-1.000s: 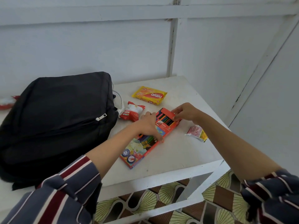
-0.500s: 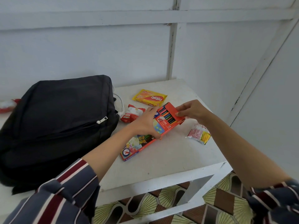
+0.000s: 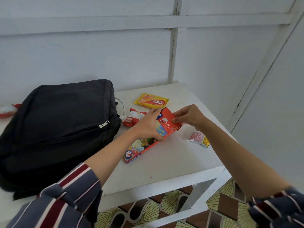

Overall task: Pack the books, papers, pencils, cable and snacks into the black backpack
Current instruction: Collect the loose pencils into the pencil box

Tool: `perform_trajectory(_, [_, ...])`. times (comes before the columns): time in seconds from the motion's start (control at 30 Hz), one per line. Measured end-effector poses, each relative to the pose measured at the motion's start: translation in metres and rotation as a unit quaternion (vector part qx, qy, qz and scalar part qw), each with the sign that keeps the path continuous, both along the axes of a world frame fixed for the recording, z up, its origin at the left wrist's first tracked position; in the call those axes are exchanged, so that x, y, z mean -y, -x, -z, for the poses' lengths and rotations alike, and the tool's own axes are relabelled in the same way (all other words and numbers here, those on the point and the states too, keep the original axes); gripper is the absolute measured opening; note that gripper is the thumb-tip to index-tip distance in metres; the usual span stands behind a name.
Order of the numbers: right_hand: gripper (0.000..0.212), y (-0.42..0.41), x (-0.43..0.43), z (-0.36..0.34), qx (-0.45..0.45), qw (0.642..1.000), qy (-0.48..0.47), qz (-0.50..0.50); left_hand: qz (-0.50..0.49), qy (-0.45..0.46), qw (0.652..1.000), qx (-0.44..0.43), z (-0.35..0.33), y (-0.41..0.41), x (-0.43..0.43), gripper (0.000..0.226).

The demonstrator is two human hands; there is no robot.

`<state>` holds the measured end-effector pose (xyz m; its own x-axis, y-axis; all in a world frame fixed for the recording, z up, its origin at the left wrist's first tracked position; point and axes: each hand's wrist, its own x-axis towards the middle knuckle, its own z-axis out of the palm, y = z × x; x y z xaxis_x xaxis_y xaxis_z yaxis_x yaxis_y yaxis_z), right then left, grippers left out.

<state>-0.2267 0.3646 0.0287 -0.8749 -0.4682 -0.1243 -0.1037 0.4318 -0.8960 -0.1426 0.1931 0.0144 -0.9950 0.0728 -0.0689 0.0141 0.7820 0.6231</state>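
A red box of coloured pencils (image 3: 141, 149) lies slanted on the white table (image 3: 164, 165). My left hand (image 3: 148, 127) grips its middle, and my right hand (image 3: 189, 116) pinches the red flap at its upper end, which now covers the pencils. The black backpack (image 3: 54, 129) lies flat at the left with its zip shut. A white cable (image 3: 121, 107) curls beside the backpack's right edge. Snacks lie around: a yellow wafer pack (image 3: 151, 102), a red and white pack (image 3: 134, 118) and a small pink and yellow sachet (image 3: 199, 139).
Another red and white packet (image 3: 7, 110) lies at the far left behind the backpack. White walls close the back and right. The table's front edge and right corner (image 3: 220, 170) drop to a patterned floor (image 3: 222, 209).
The box's upper end was lifted off the table, and my right hand folded the red flap over the pencil tips, which showed before. My left hand shifted up along the box.
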Motion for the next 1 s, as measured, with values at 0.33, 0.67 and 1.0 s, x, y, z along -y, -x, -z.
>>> perform_trajectory(0.33, [0.029, -0.004, 0.000, 0.001, -0.031, 0.999, 0.001, 0.013, -0.012, 0.033, 0.998, -0.054, 0.000, -0.003, -0.003, 0.116])
perform_trajectory(0.67, [0.027, -0.010, 0.004, -0.002, 0.068, 0.996, 0.023, -0.053, -0.021, -0.019, 0.999, -0.026, -0.006, 0.001, -0.002, 0.114])
perform_trajectory(1.0, [0.028, 0.002, 0.001, 0.002, 0.210, 0.974, 0.080, -0.023, -0.001, -0.031, 0.999, -0.035, -0.007, 0.005, 0.002, 0.106])
